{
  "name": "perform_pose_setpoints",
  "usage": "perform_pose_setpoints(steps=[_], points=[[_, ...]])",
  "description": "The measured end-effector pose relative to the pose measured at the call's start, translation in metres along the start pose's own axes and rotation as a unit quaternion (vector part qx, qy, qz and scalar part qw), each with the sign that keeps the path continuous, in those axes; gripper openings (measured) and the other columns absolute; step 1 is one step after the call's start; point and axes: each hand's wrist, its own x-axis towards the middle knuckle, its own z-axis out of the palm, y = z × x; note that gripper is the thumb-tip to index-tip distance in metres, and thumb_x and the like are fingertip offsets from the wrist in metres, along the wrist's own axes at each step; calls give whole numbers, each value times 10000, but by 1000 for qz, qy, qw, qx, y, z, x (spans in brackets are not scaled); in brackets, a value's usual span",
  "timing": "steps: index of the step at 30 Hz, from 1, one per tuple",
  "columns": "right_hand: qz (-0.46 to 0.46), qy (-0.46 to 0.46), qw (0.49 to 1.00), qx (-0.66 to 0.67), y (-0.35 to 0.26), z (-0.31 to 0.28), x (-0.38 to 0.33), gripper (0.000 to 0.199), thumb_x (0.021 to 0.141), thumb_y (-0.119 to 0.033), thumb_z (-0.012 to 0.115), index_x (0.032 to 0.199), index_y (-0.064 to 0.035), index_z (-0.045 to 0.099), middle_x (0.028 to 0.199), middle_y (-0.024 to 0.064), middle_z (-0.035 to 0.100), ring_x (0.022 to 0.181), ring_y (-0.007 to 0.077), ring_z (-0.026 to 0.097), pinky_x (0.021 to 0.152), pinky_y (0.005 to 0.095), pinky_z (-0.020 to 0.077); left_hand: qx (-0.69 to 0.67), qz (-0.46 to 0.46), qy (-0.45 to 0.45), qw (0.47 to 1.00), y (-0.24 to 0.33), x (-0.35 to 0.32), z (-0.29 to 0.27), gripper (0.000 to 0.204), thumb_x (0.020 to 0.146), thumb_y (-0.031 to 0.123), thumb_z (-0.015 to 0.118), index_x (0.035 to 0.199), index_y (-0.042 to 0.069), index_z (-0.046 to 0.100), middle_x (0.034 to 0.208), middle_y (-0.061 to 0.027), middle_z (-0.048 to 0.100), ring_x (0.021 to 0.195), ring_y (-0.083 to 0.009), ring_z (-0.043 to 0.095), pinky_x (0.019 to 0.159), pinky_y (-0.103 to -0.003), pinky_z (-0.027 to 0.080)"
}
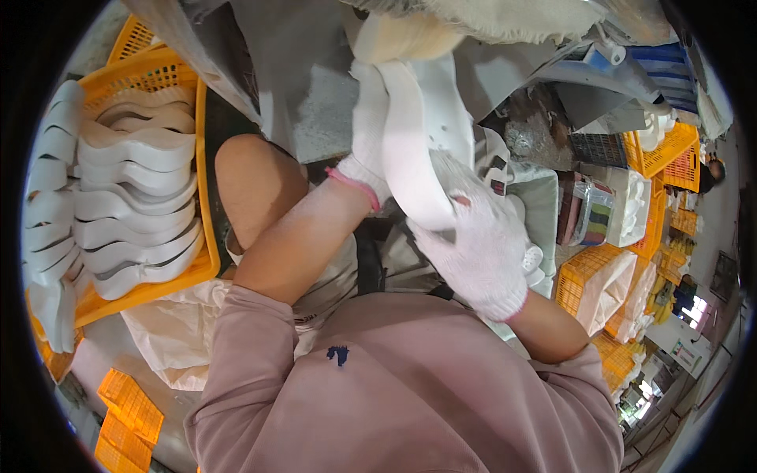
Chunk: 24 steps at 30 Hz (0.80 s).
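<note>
In front of me I hold a smooth white curved piece shaped like a shoe sole (412, 150), its upper end against or just under a blurred cream-coloured wheel (406, 38). My left hand (371, 130), in a white knit glove with a pink cuff edge, is closed along the left side of the piece. My right hand (481, 240), gloved likewise, grips its lower end; the glove has a hole near the fingers. Some fingers of both hands are hidden. Behind the piece stands a pale metal guard (445, 102).
At left, a yellow crate (206, 197) is stacked with several similar wavy white pieces (138, 205). A grey-lined bin (536, 197) with white pieces stands right of my right hand. Further right are yellow crates (583, 276). Frayed cloth (520, 20) hangs above the wheel.
</note>
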Motion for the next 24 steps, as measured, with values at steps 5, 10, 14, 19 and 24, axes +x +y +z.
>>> perform_pose_setpoints(steps=[5,10,14,19,24], points=[[77,64,995,26,-3,15,82,380,823,-321,808,1038,-23,713,950,205,754,804,396,747,740,476,611,457,365,-13,811,28,21,-8,574,1090,551,456,1349,71,634,1251,-115,740,1177,-316,702,1029,-397,563],[30,113,993,32,2,23,57,376,823,-357,807,1034,-56,725,887,172,752,810,384,759,715,469,611,134,99,-51,985,34,30,-25,486,1129,344,403,1357,-5,653,1266,-167,728,1177,-297,715,1059,-423,590],[28,126,991,31,15,33,56,482,806,-338,819,1182,-49,735,983,149,763,888,382,756,816,476,604,81,139,-27,987,17,33,-26,648,1120,562,425,1363,0,638,1264,-162,732,1162,-302,723,1056,-442,593],[51,96,985,137,-3,29,105,397,844,-398,815,1095,-91,804,961,175,771,930,397,746,803,461,591,-69,243,-27,967,8,36,-10,640,1115,614,484,1356,41,636,1203,-112,741,1094,-279,731,1007,-387,589],[82,96,974,191,-11,26,91,510,807,-505,836,1067,-70,782,929,176,782,906,387,768,810,459,601,-187,72,-14,980,20,22,-7,444,1108,470,554,1278,69,640,1215,-114,739,1092,-283,732,964,-377,595]])
